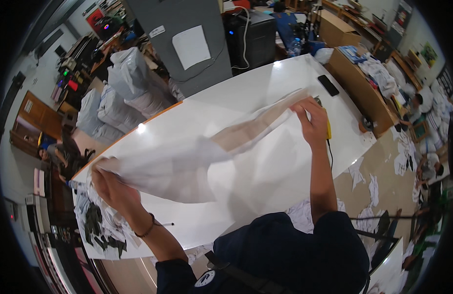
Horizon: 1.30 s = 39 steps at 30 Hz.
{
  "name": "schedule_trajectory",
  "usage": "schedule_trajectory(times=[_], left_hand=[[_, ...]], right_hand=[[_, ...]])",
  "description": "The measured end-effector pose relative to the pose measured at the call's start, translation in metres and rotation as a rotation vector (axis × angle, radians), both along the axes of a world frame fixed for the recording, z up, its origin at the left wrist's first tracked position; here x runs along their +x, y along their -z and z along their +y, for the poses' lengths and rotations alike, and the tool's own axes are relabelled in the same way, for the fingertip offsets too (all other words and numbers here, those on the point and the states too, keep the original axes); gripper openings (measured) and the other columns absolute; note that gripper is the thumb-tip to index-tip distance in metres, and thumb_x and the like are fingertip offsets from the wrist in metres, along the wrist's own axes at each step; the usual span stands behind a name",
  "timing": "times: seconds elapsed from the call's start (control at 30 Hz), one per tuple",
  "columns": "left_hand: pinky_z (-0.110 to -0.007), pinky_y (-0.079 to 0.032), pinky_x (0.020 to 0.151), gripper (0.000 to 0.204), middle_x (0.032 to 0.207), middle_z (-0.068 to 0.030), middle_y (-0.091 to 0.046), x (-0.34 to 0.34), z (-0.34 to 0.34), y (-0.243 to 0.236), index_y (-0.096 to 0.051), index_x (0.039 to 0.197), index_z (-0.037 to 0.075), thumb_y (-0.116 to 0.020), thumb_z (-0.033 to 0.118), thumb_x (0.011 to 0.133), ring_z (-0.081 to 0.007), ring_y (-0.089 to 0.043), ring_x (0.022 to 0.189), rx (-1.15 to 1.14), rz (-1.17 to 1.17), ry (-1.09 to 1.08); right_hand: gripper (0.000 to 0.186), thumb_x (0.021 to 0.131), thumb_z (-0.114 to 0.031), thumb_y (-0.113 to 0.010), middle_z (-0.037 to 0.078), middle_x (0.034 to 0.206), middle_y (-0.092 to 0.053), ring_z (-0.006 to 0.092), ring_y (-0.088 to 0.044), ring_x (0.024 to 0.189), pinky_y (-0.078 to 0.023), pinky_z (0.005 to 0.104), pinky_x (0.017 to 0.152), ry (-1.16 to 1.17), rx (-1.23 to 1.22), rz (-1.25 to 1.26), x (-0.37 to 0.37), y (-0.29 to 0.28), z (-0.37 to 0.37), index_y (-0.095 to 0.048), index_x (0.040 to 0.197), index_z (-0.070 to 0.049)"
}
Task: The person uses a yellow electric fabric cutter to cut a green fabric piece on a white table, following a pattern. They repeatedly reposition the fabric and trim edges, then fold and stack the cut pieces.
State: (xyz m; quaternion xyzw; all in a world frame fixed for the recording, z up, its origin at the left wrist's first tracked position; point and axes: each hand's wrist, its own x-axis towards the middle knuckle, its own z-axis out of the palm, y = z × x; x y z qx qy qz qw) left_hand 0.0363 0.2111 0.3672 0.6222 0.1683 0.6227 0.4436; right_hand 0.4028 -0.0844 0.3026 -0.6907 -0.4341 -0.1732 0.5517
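A white piece of cloth (177, 169) with a beige band (248, 128) is stretched in the air over the white table (256, 191), smeared by motion. My left hand (111, 186), blurred, grips its left end near the table's left edge. At the far right, my right hand (312, 120) pinches the other end between thumb and fingers. Partly hidden behind my right hand is a yellow object (328, 130) with a black cable; its kind I cannot make out. Below the cloth, a thin dark pen-like stick (166, 224) lies on the table.
A black phone (328, 85) lies at the far right of the table. White and dark green cloth scraps (96, 223) pile up at the left. Full sacks (123, 105) stand beyond the left edge, a grey pillar (180, 46) at the back. Cardboard (361, 90) borders the right end.
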Motion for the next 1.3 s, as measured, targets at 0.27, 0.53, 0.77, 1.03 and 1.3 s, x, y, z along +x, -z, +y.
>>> schedule_trajectory(times=[0.27, 0.53, 0.77, 1.03, 1.3], left_hand=[[-0.03, -0.048, 0.067, 0.014, 0.086, -0.0117, -0.07, -0.028, -0.137, 0.135, -0.074, 0.1, -0.001, -0.067, -0.006, 0.089, -0.0193, -0.065, 0.078, -0.305, 0.903, 0.76], [-0.034, -0.05, 0.065, 0.015, 0.08, -0.0136, -0.067, 0.016, -0.179, 0.123, -0.072, 0.104, 0.004, -0.064, -0.001, 0.092, -0.0262, -0.066, 0.071, -0.18, 0.84, 0.726], [-0.029, -0.034, 0.047, 0.01, 0.063, -0.0101, -0.059, -0.017, -0.152, 0.048, -0.074, 0.088, 0.001, -0.065, 0.0, 0.086, -0.0153, -0.05, 0.05, -0.037, 0.702, 0.501], [-0.025, -0.041, 0.063, 0.031, 0.071, -0.0064, -0.058, -0.067, -0.106, 0.03, -0.065, 0.084, -0.003, -0.058, 0.023, 0.099, -0.012, -0.052, 0.066, 0.093, 0.513, -0.289], [-0.024, -0.047, 0.079, 0.018, 0.092, -0.0081, -0.067, -0.001, -0.023, -0.002, -0.066, 0.1, -0.006, -0.058, 0.009, 0.101, -0.0115, -0.059, 0.085, 0.165, 0.342, -0.42]], right_hand=[[0.043, 0.077, -0.016, -0.087, 0.006, 0.105, -0.069, 0.0163, -0.063, 0.094, -0.05, 0.0291, 0.078, -0.349, -0.641, 0.695, -0.08, 0.181, -0.04, -0.071, 0.116, -0.008], [0.06, 0.069, -0.015, -0.082, 0.009, 0.132, -0.061, 0.0307, -0.055, 0.122, -0.04, 0.0447, 0.106, -1.115, -0.523, 0.34, -0.171, 0.173, 0.018, -0.067, 0.127, -0.012], [0.043, 0.066, -0.009, -0.073, 0.013, 0.106, -0.067, 0.0339, -0.063, 0.104, -0.051, 0.0423, 0.087, -1.139, -0.796, 0.336, -0.142, 0.195, 0.013, -0.07, 0.108, -0.007], [0.032, 0.068, -0.008, -0.07, 0.007, 0.097, -0.069, 0.0328, -0.068, 0.092, -0.055, 0.0418, 0.076, -0.236, -0.894, 0.241, -0.096, 0.212, -0.023, -0.07, 0.1, -0.014], [0.038, 0.101, -0.019, -0.045, 0.003, 0.126, -0.062, 0.0178, -0.061, 0.11, -0.052, 0.0329, 0.094, -0.367, 0.118, 1.098, 0.023, 0.125, 0.042, -0.061, 0.135, -0.012]])
